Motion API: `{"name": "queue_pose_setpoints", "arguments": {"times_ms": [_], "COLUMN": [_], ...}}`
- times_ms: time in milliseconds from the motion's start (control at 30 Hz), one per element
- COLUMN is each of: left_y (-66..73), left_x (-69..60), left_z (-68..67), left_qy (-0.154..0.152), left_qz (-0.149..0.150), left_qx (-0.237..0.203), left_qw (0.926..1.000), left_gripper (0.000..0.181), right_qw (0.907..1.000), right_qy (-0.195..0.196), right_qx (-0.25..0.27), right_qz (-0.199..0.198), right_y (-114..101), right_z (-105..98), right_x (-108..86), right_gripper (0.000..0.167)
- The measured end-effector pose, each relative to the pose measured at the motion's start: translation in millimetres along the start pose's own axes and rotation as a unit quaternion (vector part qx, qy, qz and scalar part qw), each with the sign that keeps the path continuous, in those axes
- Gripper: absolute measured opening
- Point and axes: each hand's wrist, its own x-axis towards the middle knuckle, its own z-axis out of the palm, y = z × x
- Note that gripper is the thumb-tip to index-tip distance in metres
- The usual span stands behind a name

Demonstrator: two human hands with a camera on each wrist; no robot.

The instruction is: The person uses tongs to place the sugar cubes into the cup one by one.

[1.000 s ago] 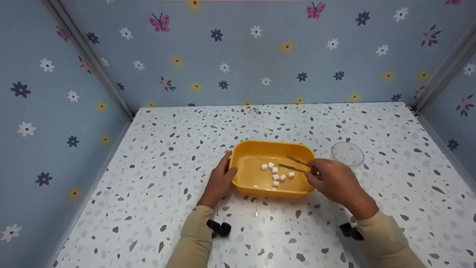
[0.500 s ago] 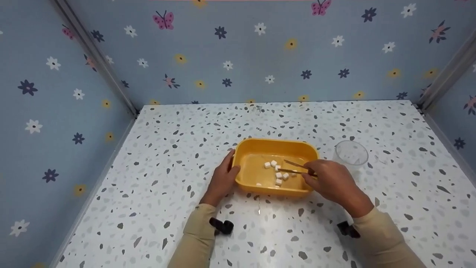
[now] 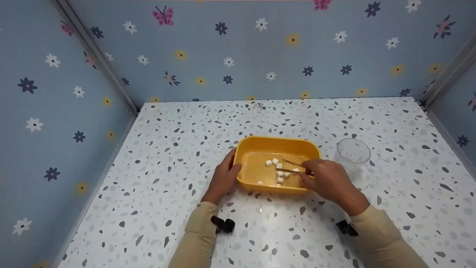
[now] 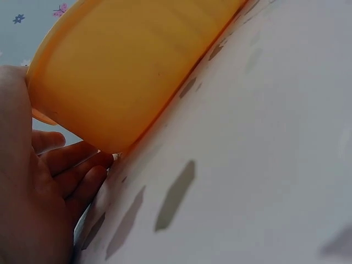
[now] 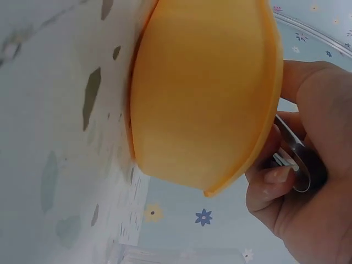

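A yellow plastic tub (image 3: 256, 188) stands on the speckled table, with several small white cubes (image 3: 280, 174) on its floor. At its left end my left hand (image 3: 222, 178) holds the wall, thumb at the rim and fingers along the outside. In the left wrist view the fingertips (image 4: 104, 159) reach the tub's lower corner. My right hand (image 3: 329, 182) grips metal tongs (image 3: 292, 171) over the tub's right rim. Their two arms stand apart, tips low among the cubes; whether they touch one is unclear. The bent end of the tongs (image 5: 311, 170) shows inside the right palm.
A clear round container (image 3: 353, 152) stands just right of the tub, behind my right hand. Flowered blue panels (image 3: 241, 48) bound the table (image 3: 178, 149) at the back and both sides. A black wrist camera (image 3: 224, 224) sits on the left sleeve.
The tongs have shifted slightly left and lower among the cubes, and the right hand has moved a little further over the tub. The left hand keeps its hold. The view has shifted slightly.
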Motion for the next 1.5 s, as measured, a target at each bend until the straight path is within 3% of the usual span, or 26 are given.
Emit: {"name": "queue_pose_setpoints", "arguments": {"times_ms": [233, 500, 800, 1500], "left_y": [-2.1, -2.8, -4.7, -2.2], "left_x": [-2.8, 1.3, -1.0, 5.4], "left_z": [0.6, 0.6, 1.4, 2.2], "left_qy": [0.001, 0.001, -0.005, 0.001], "left_qz": [-0.024, -0.009, -0.015, -0.019], "left_qx": [-0.004, -0.010, 0.000, -0.001], "left_qw": [0.9997, 0.9999, 0.9999, 0.9998], "left_gripper": [0.064, 0.063, 0.064, 0.065], "right_qw": [0.9998, 0.9994, 0.9992, 0.9992], "right_qy": [-0.017, -0.015, -0.016, -0.006], "right_qx": [-0.004, -0.007, -0.015, -0.002], "right_qz": [0.008, 0.030, 0.033, 0.039], "right_y": [-2.6, -5.5, -6.9, -3.3], "right_z": [6.4, 5.6, 8.8, 8.1], "right_x": [-1.9, -2.4, -6.5, -2.7], "right_gripper": [0.016, 0.018, 0.009, 0.018]}}
